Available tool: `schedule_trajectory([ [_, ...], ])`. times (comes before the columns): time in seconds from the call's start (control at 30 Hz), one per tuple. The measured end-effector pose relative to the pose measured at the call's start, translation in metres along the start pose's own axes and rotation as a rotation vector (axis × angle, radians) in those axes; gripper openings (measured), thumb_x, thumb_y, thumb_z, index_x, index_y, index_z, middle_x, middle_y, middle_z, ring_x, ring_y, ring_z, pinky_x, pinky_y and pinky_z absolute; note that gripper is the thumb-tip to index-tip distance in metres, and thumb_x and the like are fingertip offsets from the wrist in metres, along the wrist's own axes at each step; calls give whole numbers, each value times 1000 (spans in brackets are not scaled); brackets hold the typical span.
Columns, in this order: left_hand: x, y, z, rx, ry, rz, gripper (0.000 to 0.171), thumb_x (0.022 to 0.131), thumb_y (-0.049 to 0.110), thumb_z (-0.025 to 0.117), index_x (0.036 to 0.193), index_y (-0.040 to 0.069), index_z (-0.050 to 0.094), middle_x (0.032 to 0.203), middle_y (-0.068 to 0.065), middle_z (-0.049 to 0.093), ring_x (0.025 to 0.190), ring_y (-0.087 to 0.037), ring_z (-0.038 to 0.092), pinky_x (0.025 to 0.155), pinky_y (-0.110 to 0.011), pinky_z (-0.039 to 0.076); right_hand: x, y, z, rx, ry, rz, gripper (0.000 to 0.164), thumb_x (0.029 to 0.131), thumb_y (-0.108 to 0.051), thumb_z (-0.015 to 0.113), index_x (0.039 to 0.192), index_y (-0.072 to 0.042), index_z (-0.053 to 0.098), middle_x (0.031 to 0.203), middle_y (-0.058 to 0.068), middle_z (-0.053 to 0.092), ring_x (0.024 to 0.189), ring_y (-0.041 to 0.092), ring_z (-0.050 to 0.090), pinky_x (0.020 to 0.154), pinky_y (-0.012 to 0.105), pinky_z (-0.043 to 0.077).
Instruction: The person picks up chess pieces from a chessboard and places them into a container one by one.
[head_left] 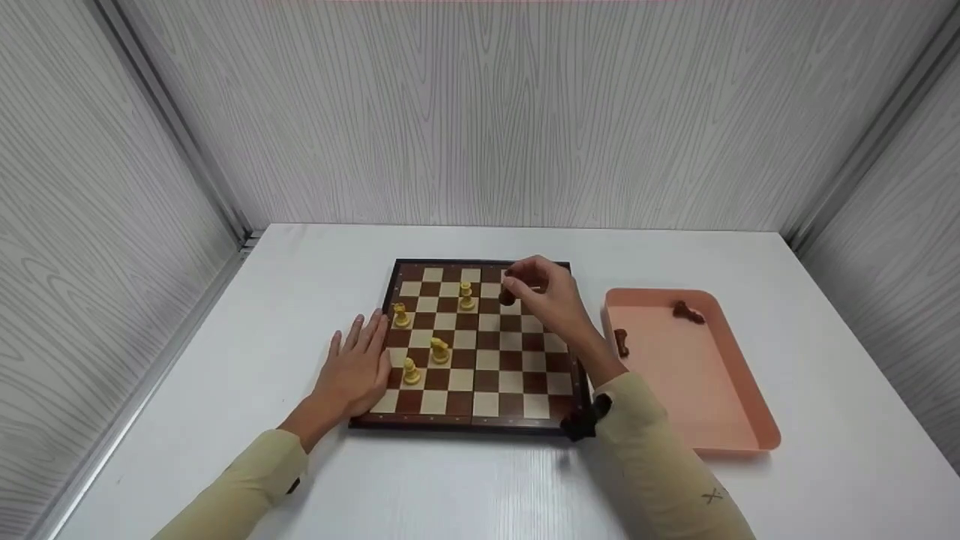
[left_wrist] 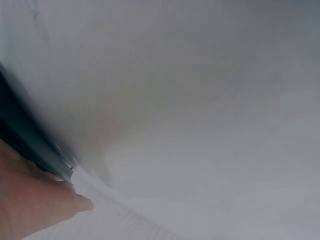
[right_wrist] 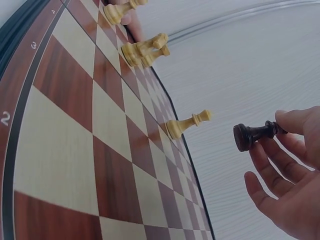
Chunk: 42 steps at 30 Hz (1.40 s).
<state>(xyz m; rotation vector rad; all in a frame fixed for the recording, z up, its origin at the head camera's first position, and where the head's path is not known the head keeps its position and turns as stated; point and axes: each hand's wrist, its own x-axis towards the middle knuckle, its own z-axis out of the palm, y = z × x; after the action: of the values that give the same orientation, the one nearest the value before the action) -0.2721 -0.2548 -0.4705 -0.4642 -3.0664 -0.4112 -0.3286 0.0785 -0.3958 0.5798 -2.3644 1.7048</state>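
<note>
In the middle of a white table (head_left: 420, 480), a chessboard (head_left: 510, 382) lies flat, its fold line running from the near side to the far side. The left hand (head_left: 358, 367) rests along the board's left rim, palm down, with the fingers straight and slightly apart at the tips. Over the far part of the board's right half, the right hand (head_left: 553, 300) pinches a dark chess piece (head_left: 508, 297) by its narrow top between thumb and finger; the right wrist view shows the piece roughly upright, base toward the board and apart from the squares, the other fingers loosely bent. Four light pieces stand on the left half: a tall one (head_left: 466, 296) near the fold, one (head_left: 401, 315) beside the left fingertips, a horse-head piece (head_left: 439, 350) nearer the person, and a last one (head_left: 411, 371) closest to the near rim. To the right of the board, a pink tray (head_left: 697, 382) contains two dark pieces lying on their sides, one (head_left: 622, 343) by the left wall and one (head_left: 688, 312) near the far wall. A wood-grain panel (head_left: 480, 112) rises behind the table.
</note>
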Motion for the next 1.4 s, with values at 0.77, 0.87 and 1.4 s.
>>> schedule_trajectory([
  [0.77,1,0,2,23,-1,-8,61,111,29,27,163,-1,16,170,-16,15,156,-40,10,122,-62,10,-36,-52,-35,10,48,-36,21,98,-1,67,116,11,66,106,21,70,100,35,67,88,38,54],
  [0.87,1,1,1,24,-7,-7,61,111,28,27,163,-1,15,170,-16,14,156,-40,10,122,-62,9,-40,-51,-41,32,43,-45,21,99,0,66,117,11,66,105,23,69,99,37,67,83,32,55],
  [1.4,-1,0,0,-5,-13,-15,61,111,28,27,163,0,15,170,-16,14,156,-39,9,122,-62,9,-51,-46,-71,14,99,16,21,98,0,67,116,11,66,108,22,69,99,28,66,87,26,54],
])
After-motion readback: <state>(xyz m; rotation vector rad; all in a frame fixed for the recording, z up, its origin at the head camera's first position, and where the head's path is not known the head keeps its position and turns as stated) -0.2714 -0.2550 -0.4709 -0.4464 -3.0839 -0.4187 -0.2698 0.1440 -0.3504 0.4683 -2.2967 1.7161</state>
